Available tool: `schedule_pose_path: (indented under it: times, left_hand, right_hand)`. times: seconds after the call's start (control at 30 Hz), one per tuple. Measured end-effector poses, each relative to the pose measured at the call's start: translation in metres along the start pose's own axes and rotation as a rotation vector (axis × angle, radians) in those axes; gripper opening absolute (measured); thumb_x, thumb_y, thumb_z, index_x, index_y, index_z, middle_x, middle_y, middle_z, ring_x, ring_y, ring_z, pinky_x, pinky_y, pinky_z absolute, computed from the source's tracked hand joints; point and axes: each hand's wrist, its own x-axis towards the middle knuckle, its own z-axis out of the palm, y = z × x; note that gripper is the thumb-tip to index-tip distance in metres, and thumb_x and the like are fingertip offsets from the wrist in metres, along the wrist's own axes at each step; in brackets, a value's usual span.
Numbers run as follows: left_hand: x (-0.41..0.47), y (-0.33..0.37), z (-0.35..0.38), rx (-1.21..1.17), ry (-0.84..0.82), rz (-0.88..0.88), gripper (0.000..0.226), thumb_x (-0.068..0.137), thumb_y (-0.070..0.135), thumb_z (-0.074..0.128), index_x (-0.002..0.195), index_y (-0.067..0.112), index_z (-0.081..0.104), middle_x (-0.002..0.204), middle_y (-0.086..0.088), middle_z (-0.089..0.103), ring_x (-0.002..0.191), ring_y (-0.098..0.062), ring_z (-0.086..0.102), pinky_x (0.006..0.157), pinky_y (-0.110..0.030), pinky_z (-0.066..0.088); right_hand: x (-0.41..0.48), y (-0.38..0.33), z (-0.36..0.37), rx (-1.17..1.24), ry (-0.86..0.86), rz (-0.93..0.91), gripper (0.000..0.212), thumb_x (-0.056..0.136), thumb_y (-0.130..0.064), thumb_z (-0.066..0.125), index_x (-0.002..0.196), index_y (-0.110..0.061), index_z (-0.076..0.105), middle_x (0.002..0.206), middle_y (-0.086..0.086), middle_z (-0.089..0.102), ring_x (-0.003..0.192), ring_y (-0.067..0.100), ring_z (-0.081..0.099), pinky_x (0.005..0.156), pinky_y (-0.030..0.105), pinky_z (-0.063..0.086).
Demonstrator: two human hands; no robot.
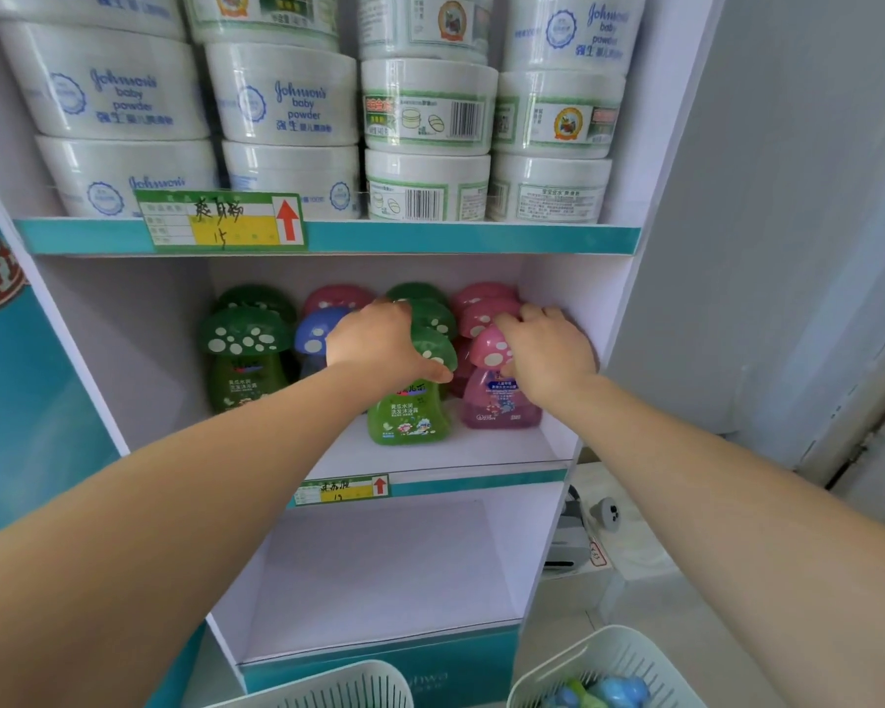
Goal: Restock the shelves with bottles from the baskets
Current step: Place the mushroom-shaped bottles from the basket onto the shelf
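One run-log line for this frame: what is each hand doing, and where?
left hand: grips green bottle cap | right hand: grips pink bottle cap | both standing on middle shelf | basket: blue bottles inside

On the middle shelf [456,447] our left grip [374,339] curls over the mushroom cap of a green bottle [407,416]. Just beside it, our right grip [547,350] curls over the cap of a pink bottle [502,406]. Both bottles stand at the front of their rows. Behind and to the left we see other mushroom-capped bottles [246,370] in green, pink and blue. White powder tubs [287,94] are stacked on the shelf above. Below us sit a left basket [328,687] and a right basket [583,661], the latter holding blue bottles [619,689].
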Motion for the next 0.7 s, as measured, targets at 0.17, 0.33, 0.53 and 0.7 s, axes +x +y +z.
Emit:
schedule_pose_path:
  times: [0.17,0.33,0.53,0.7]
  left_hand:
    - [0.004,0.002,0.002,-0.010,-0.012,-0.017,0.070,0.058,0.065,0.075,0.103,0.015,0.057,0.092,-0.002,0.060,0.085,-0.024,0.060,0.063,-0.033,0.051]
    - [0.007,0.004,0.007,0.016,-0.010,-0.008,0.073,0.059,0.067,0.073,0.106,0.014,0.056,0.094,-0.003,0.059,0.088,-0.025,0.060,0.060,-0.031,0.046]
    - [0.013,0.007,0.011,0.014,0.002,-0.032,0.074,0.058,0.069,0.072,0.105,0.014,0.057,0.094,-0.003,0.059,0.089,-0.026,0.061,0.061,-0.030,0.048]
    - [0.016,0.009,0.016,-0.012,0.011,-0.031,0.074,0.063,0.068,0.071,0.111,0.015,0.056,0.101,-0.005,0.060,0.094,-0.028,0.061,0.062,-0.031,0.046]
  right_hand:
    - [0.001,0.002,0.006,0.031,-0.007,0.010,0.059,0.085,-0.021,0.066,0.138,-0.016,0.041,0.127,0.013,0.051,0.116,0.033,0.045,0.086,0.040,0.048]
    - [0.001,0.000,0.008,0.027,-0.015,0.030,0.063,0.084,-0.015,0.065,0.140,-0.015,0.037,0.130,0.015,0.047,0.120,0.033,0.042,0.088,0.041,0.047]
    - [-0.003,-0.003,0.011,0.034,-0.013,0.047,0.072,0.080,-0.010,0.067,0.142,-0.016,0.033,0.134,0.015,0.044,0.123,0.032,0.040,0.093,0.041,0.045]
    - [-0.003,-0.002,0.012,0.043,-0.004,0.048,0.078,0.075,-0.011,0.072,0.142,-0.017,0.033,0.134,0.014,0.045,0.122,0.032,0.041,0.093,0.041,0.045]
